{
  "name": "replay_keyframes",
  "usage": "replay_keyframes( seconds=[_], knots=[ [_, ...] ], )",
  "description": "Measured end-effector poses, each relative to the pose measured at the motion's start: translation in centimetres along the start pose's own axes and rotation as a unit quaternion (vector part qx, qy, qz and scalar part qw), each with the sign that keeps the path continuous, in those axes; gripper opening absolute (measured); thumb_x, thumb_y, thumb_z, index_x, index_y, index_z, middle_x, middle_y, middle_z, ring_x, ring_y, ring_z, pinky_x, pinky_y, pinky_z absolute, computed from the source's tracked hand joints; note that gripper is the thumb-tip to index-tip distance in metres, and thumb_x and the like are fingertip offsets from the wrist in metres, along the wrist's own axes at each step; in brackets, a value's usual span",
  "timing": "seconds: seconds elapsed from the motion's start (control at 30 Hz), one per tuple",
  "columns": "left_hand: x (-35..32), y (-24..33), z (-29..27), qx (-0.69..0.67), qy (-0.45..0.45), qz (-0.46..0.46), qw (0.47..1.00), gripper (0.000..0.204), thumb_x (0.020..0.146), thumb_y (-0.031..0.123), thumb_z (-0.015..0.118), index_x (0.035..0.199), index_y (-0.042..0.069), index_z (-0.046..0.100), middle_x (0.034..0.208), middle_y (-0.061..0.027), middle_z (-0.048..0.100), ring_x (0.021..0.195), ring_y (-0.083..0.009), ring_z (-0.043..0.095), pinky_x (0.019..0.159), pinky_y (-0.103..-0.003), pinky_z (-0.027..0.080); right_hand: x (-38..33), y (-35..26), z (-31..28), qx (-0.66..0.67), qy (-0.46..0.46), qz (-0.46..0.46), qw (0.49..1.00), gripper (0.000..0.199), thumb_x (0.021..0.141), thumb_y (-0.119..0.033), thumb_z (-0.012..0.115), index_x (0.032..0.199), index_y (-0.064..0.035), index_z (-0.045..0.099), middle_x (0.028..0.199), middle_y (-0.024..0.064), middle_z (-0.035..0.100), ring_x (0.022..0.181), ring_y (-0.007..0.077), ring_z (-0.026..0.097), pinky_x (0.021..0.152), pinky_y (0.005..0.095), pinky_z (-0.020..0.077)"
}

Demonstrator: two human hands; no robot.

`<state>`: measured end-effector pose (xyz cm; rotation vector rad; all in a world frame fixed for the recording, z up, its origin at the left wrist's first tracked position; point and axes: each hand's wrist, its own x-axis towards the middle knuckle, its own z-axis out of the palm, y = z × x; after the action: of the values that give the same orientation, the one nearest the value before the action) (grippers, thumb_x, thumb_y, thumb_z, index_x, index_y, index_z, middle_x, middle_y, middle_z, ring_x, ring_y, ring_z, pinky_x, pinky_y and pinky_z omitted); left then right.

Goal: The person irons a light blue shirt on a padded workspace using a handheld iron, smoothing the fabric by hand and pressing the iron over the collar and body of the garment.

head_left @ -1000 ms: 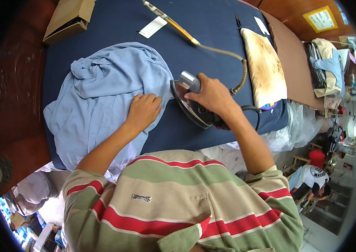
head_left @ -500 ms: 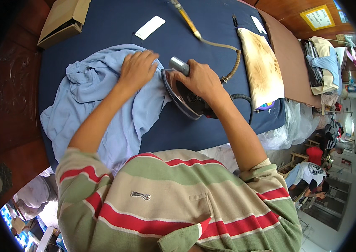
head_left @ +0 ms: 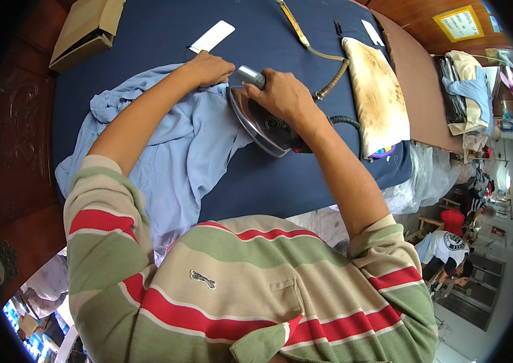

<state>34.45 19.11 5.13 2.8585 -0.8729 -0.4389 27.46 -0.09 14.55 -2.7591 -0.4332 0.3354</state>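
nearest to the camera is the person's striped shirt (head_left: 250,290), and both forearms go out from it over the dark blue table (head_left: 147,54). the light blue garment (head_left: 177,157) lies crumpled on the left part of the table, and one edge of it reaches under the nose of the iron (head_left: 262,124). to do this pass well, it seems best that the cloth is pulled flat in front of the iron and that the fingers stay away from the hot plate. the right hand (head_left: 283,97) is closed around the handle of the iron, with the wrist bent down. the left hand (head_left: 208,68) rests on the garment just beside the iron's nose, fingers curled and pressing the cloth. further away lie the stained pad (head_left: 377,97), a white card (head_left: 212,36) and a cardboard box (head_left: 87,30).
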Motion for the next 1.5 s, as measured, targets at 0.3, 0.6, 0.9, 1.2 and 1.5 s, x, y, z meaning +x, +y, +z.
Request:
replay_keyframes(
  seconds=[0.3, 0.6, 0.9, 1.2, 1.5],
  knots=[
    [0.4, -0.8, -0.8, -0.121, -0.016, 0.012, 0.992, 0.017, 0.079, 0.025, 0.059, 0.087, 0.010, 0.059, 0.077, -0.0105, 0.063, 0.077, -0.0302, 0.060, 0.069, -0.039, 0.044, 0.0, 0.4, 0.1, -0.012, -0.015, 0.001, 1.000, 0.048, 0.080, -0.044, 0.057, 0.095, 0.0015, 0.064, 0.078, 0.0219, 0.065, 0.075, 0.0361, 0.064, 0.070, 0.0406, 0.0512],
    [-0.4, -0.8, -0.8, -0.144, 0.001, 0.014, 0.990, 0.018, 0.076, 0.022, 0.061, 0.078, 0.007, 0.053, 0.071, -0.0102, 0.059, 0.072, -0.0275, 0.058, 0.065, -0.038, 0.043, -1.8, 0.4, -0.3, 0.013, -0.065, -0.023, 0.998, 0.045, 0.079, -0.041, 0.057, 0.093, 0.0007, 0.064, 0.076, 0.0221, 0.065, 0.074, 0.0376, 0.064, 0.069, 0.0426, 0.0514],
    [0.2, -0.8, 0.1, -0.134, 0.002, 0.001, 0.991, 0.016, 0.075, 0.023, 0.061, 0.075, 0.009, 0.054, 0.068, -0.0075, 0.060, 0.070, -0.0250, 0.059, 0.065, -0.037, 0.044, -5.0, 0.7, -0.1, 0.006, -0.073, 0.015, 0.997, 0.046, 0.081, -0.041, 0.057, 0.097, 0.0015, 0.063, 0.076, 0.0216, 0.065, 0.070, 0.0357, 0.065, 0.067, 0.0408, 0.0515],
    [-2.4, 1.3, -1.9, -0.142, -0.013, -0.055, 0.988, 0.018, 0.074, 0.023, 0.052, 0.081, 0.009, 0.062, 0.078, -0.0099, 0.065, 0.077, -0.0274, 0.062, 0.069, -0.038, 0.046, -1.5, 4.4, -2.0, 0.037, -0.013, 0.030, 0.999, 0.051, 0.079, -0.041, 0.059, 0.106, 0.0025, 0.059, 0.093, 0.0250, 0.064, 0.090, 0.0384, 0.062, 0.081, 0.0422, 0.0489],
    [-10.5, 5.0, -9.7, -0.256, 0.047, -0.019, 0.965, 0.017, 0.077, 0.019, 0.055, 0.076, 0.002, 0.059, 0.068, -0.0080, 0.058, 0.064, -0.0165, 0.053, 0.062, -0.031, 0.042, 1.9, 22.1, -11.8, -0.076, 0.107, 0.097, 0.987, 0.074, 0.066, -0.039, 0.073, 0.120, 0.0056, 0.048, 0.101, 0.0229, 0.062, 0.096, 0.0314, 0.061, 0.083, 0.0375, 0.0465]
  ],
)
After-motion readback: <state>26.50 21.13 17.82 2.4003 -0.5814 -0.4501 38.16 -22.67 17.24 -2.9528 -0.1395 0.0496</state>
